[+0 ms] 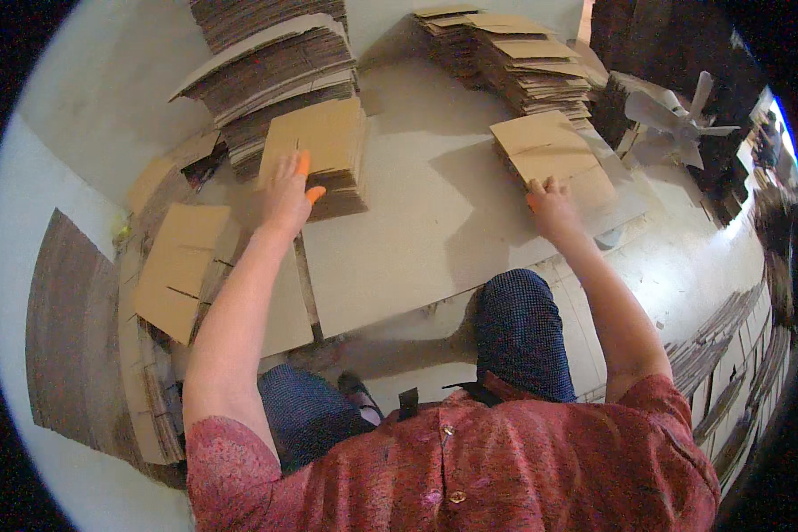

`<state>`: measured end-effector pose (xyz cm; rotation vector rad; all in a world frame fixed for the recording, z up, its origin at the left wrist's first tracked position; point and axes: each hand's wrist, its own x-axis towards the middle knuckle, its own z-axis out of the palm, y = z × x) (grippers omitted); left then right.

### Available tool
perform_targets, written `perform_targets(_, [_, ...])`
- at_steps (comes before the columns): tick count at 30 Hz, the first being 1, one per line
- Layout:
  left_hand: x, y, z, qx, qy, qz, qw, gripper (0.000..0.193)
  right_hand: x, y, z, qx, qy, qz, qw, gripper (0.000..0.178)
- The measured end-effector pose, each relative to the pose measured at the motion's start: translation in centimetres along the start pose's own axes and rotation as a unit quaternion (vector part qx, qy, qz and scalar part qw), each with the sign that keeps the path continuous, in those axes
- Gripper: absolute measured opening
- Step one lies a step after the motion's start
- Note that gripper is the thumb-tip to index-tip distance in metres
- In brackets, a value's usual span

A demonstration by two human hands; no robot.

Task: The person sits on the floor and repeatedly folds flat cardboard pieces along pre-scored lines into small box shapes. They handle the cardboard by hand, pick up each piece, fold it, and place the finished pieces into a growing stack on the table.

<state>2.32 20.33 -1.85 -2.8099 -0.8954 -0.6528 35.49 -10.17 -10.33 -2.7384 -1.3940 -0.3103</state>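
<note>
Orange covers sit on the thumb and one finger of my left hand (289, 197). Its fingers stretch over the near part of a stack of brown cardboard sheets (315, 133), thumb apart at the stack's right side. On the right of the table, my right hand (554, 206) is at the near edge of another cardboard stack. Its bent fingers press on the slotted top cardboard sheet (550, 155), whose near right edge is blurred. A bit of orange shows on that hand too; what lies under its palm is hidden.
The pale table (399, 239) lies between both stacks. Tall cardboard piles (279, 71) stand behind left, and a leaning pile (532, 66) behind right. More slotted sheets (182, 266) lie at the left. A fan (681, 120) stands far right; bundled cardboard (727, 355) lies below it.
</note>
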Motion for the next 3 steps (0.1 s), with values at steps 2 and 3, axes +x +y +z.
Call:
perform_targets(2, [1.9,-1.9,0.3,-0.036,-0.138,-0.017,0.99,0.065,1.4,2.5,1.2,0.018,-0.068,-0.034,0.997,0.041])
perform_targets(3, [2.3,-3.4,-0.3,-0.049,-0.235,-0.072,0.968,0.072,1.2,0.3,-1.4,0.105,-0.092,0.016,0.99,0.043])
